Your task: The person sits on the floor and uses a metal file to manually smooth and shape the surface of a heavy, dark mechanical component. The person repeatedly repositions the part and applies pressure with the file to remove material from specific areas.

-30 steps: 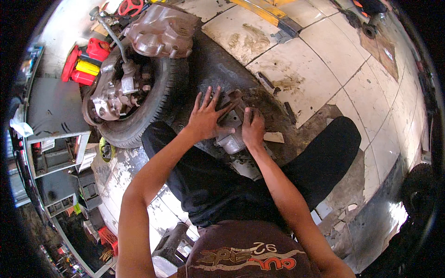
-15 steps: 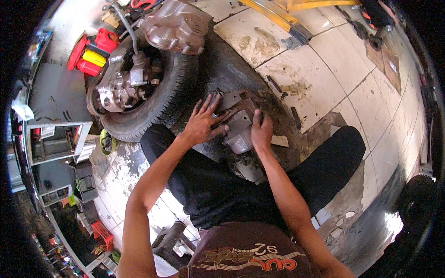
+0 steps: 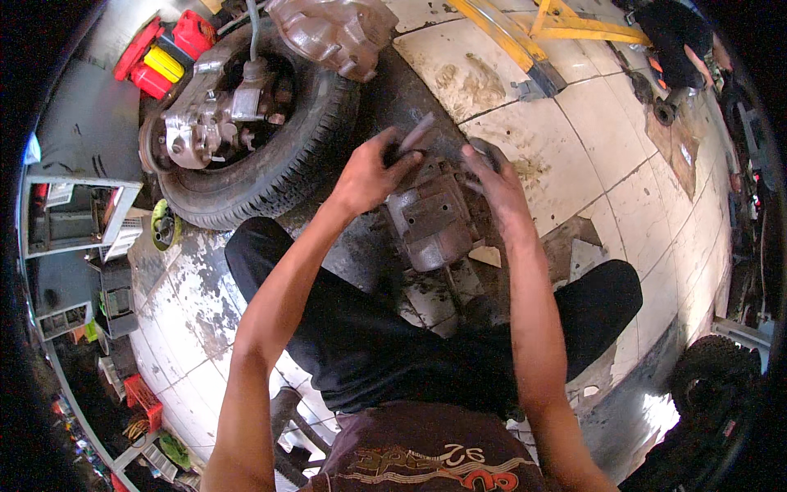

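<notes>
My left hand (image 3: pixel 375 174) is closed on a flat grey strip (image 3: pixel 417 134), blurred, which sticks up past the fingers to the right. It hovers over the upper left of a grey-brown cast metal housing (image 3: pixel 432 220), which lies between my legs with its flat, holed face up. My right hand (image 3: pixel 498 184) is raised at the housing's upper right, apart from it, with curled, darkened fingers. Something dark seems to be between those fingers, but its kind is unclear. The hands do not touch each other.
Left of the housing lies a tyre (image 3: pixel 283 176) with a metal mechanism (image 3: pixel 205 135) inside its ring. A large casting (image 3: pixel 336 37) rests at its far edge. Yellow metal legs (image 3: pixel 500 37) stand on the tiles far right. Shelving (image 3: pixel 78 215) lines the left side.
Both hands have lifted off the housing and moved apart and away from me. The grey strip now shows in my left hand. The view has shifted slightly.
</notes>
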### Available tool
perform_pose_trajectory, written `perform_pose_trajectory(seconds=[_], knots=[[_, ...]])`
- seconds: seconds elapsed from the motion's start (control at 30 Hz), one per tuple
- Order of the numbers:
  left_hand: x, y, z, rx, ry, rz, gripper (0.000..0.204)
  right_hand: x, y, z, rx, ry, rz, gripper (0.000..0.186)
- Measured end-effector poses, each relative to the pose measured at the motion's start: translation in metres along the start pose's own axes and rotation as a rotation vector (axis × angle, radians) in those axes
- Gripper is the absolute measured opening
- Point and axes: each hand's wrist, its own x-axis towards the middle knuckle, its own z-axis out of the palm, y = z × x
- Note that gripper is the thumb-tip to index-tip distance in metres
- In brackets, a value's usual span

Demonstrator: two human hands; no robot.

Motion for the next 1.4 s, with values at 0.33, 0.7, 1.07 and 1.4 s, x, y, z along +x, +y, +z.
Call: perform_pose_trajectory(seconds=[0.33, 0.7, 1.07, 1.4], knots=[[0.01, -0.033, 0.002, -0.089, -0.152, -0.07, 0.041, 0.045, -0.009, -0.014, -0.276, -0.125, -0.206, 0.039], [0.02, -0.098, -0.076, 0.156, 0.232, -0.263, 0.045, -0.014, 0.048, 0.057, -1.091, -0.004, -0.195, 0.05], [0.006, -0.186, -0.063, 0.87, 0.387, -0.374, 0.082, -0.025, 0.043, 0.105, -1.361, 0.168, -0.325, 0.055], [0.018, -0.186, -0.047, 0.967, 0.445, -0.405, 0.086, -0.029, 0.043, 0.114, -1.3, 0.227, -0.37, 0.071]])
